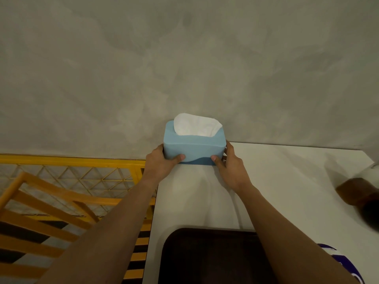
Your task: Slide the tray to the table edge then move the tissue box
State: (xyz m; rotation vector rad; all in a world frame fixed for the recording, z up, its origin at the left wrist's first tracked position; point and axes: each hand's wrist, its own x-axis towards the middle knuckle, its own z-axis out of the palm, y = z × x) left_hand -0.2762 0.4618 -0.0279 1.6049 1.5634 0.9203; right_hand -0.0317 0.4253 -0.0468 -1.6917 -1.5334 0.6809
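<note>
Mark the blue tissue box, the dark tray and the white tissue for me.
blue plastic tissue box (194, 147): head view, front face.
dark rectangular tray (205, 257): head view, bare floor between the forearms.
white tissue (195, 125): head view, middle of the raised sheet.

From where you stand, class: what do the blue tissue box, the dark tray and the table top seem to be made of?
Tissue box: probably matte plastic, judging by its rounded moulded corners and even colour.
Tray: dark, smooth, rounded corner; plastic or lacquered wood, unclear.
Table: white, smooth, faint sheen; likely laminate or painted board.
</note>
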